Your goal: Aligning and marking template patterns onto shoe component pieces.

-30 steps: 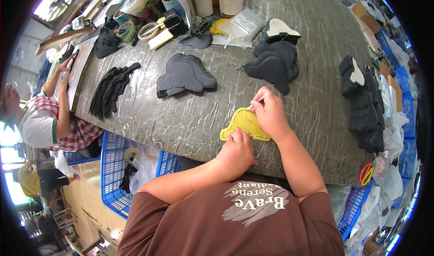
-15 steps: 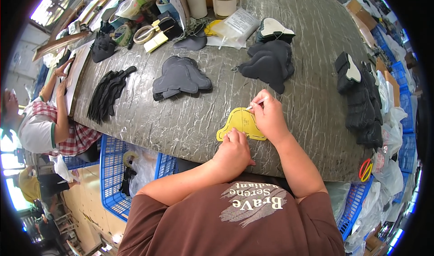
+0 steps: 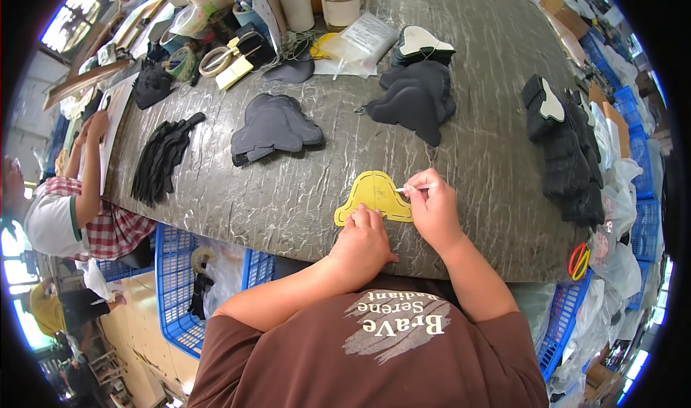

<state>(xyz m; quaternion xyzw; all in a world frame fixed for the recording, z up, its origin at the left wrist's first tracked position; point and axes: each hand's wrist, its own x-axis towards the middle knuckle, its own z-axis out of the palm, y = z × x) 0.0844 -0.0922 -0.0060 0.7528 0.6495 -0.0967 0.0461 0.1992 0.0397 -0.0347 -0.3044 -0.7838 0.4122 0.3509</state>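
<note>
A yellow bell-shaped template (image 3: 372,185) with slots along its curved edge lies on the dark table in front of me. My left hand (image 3: 362,239) rests on the template's lower edge, fingers pressing down on it and slightly apart. Pinched in my right hand (image 3: 436,210) is a slim white pen (image 3: 423,186), its tip at the template's upper right edge. Whether anything lies under the template I cannot tell. Farther off sit a pile of dark grey shaped pieces (image 3: 275,126) and another dark stack (image 3: 412,98).
Black strips (image 3: 167,156) lie at the left, and tall black stacks (image 3: 572,156) stand at the right. Yellow-and-red-handled scissors (image 3: 579,261) are at the right edge. Blue crates (image 3: 180,293) stand below the table. A co-worker's hands (image 3: 93,126) are at the far left.
My right hand and the pen have moved from the template's top down along its right side. My left hand stays on the template. The view has shifted slightly.
</note>
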